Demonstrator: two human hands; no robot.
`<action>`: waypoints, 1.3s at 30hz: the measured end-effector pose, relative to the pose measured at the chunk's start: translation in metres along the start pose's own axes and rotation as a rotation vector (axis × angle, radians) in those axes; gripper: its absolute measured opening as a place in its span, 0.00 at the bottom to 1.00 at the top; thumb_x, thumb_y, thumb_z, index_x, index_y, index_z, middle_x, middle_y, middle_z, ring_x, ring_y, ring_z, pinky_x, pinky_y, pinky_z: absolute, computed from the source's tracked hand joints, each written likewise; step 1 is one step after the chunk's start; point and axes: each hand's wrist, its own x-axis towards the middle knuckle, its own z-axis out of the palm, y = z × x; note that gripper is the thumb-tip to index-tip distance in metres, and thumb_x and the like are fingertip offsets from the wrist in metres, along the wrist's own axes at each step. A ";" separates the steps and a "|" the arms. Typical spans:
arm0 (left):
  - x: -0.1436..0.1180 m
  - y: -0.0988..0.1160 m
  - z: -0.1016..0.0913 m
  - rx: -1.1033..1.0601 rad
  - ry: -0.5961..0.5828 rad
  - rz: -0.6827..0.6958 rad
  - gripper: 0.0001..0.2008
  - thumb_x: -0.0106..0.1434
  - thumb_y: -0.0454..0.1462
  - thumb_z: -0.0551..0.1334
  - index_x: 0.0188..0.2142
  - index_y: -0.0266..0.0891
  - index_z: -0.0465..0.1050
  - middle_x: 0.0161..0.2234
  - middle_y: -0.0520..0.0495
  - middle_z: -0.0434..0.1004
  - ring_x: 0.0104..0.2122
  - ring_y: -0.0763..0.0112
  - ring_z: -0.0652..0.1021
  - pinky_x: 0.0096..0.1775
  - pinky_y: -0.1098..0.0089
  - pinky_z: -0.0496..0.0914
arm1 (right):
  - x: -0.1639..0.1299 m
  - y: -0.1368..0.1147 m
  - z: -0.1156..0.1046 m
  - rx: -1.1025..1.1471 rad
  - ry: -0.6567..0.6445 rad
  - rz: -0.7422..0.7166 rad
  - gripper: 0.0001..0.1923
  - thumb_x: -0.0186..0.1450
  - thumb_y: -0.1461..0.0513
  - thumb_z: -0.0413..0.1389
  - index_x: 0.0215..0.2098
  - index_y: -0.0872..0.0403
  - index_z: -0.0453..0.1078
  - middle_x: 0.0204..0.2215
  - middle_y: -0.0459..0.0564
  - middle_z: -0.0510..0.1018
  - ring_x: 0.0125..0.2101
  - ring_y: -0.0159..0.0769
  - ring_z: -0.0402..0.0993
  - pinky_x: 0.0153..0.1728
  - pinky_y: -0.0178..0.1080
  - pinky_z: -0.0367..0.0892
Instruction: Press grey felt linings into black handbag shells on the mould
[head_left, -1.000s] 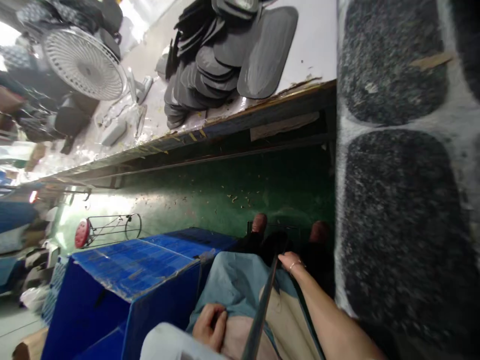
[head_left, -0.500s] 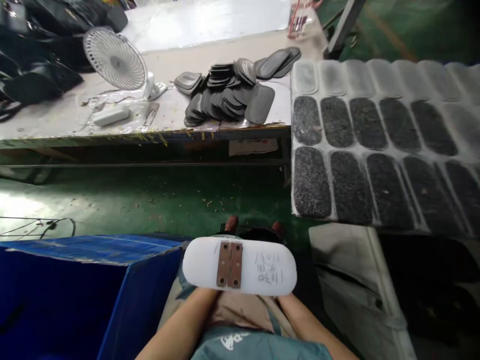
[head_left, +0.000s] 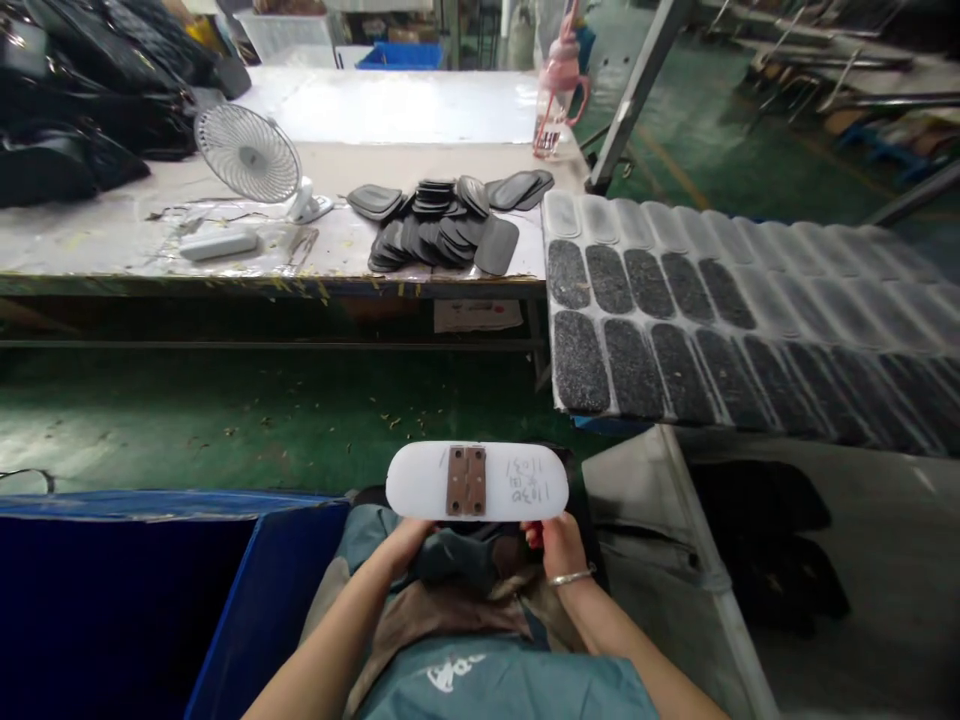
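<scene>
Holding a white board [head_left: 478, 481] over the lap, left hand [head_left: 405, 543] and right hand [head_left: 556, 541] gripping its near edge, blue bin [head_left: 150, 590] left of board.

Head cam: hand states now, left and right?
Left hand: closed on the dark pad under the white template.
Right hand: closed on the same dark pad.

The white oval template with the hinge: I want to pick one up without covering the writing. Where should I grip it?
Probably by the near long edge, from below, as both hands do now: the left hand and right hand sit under the white oval template, either side of the brown hinge. The board is flat and wide, so two spaced grips should steady it.
</scene>
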 end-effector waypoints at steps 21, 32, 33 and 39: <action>-0.049 0.022 -0.001 0.100 0.271 0.395 0.16 0.50 0.47 0.60 0.26 0.35 0.72 0.13 0.53 0.69 0.15 0.73 0.68 0.19 0.75 0.59 | -0.081 -0.083 -0.009 -0.139 -0.152 -0.191 0.21 0.57 0.48 0.56 0.19 0.57 0.70 0.12 0.44 0.68 0.14 0.26 0.60 0.16 0.30 0.54; -0.042 0.048 -0.017 0.093 0.296 0.421 0.11 0.58 0.39 0.60 0.23 0.36 0.67 0.14 0.57 0.66 0.14 0.79 0.67 0.18 0.77 0.60 | -0.050 -0.122 -0.055 -0.742 0.130 -0.511 0.30 0.61 0.46 0.50 0.55 0.55 0.65 0.35 0.53 0.79 0.34 0.42 0.75 0.35 0.40 0.67; -0.043 0.051 -0.019 0.100 0.297 0.421 0.11 0.59 0.39 0.60 0.23 0.36 0.67 0.14 0.58 0.66 0.14 0.79 0.67 0.18 0.77 0.60 | -0.045 -0.126 -0.051 -0.816 0.118 -0.515 0.28 0.62 0.48 0.50 0.53 0.55 0.68 0.37 0.55 0.79 0.36 0.44 0.76 0.36 0.40 0.67; -0.052 0.061 -0.027 0.096 0.224 0.415 0.03 0.52 0.34 0.59 0.25 0.36 0.68 0.13 0.56 0.68 0.13 0.77 0.68 0.15 0.78 0.58 | -0.033 -0.144 -0.043 -1.057 0.137 -0.637 0.19 0.63 0.59 0.46 0.43 0.55 0.76 0.35 0.54 0.82 0.35 0.44 0.78 0.34 0.38 0.67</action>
